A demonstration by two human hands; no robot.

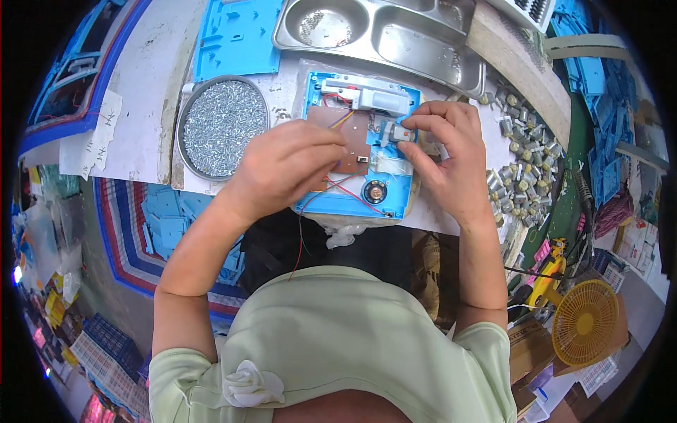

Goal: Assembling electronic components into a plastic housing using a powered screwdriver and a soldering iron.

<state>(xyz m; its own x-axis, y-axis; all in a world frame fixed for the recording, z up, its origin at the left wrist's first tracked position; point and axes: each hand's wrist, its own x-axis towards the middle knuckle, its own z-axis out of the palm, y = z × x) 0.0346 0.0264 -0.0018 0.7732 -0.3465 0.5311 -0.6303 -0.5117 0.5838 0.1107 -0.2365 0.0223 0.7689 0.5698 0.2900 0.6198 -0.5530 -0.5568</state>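
A light blue plastic housing (317,204) lies open on the table in front of me. Inside are a brown circuit board (352,158), a grey-white plastic part (367,95), a round black speaker (374,192) and thin red wires (352,194). My left hand (289,158) is over the board's left side, its fingers pinched together; what they hold, if anything, is hidden. On the right, my right hand (451,144) has thumb and index finger on either side of a small metal motor (396,132) in the housing, gripping it.
A round tin of small silver screws (224,128) stands to the left. Behind the housing are a blue plastic panel (238,42) and a steel compartment tray (416,46). Several small motors (525,158) are heaped at right, beyond them a yellow fan (585,321).
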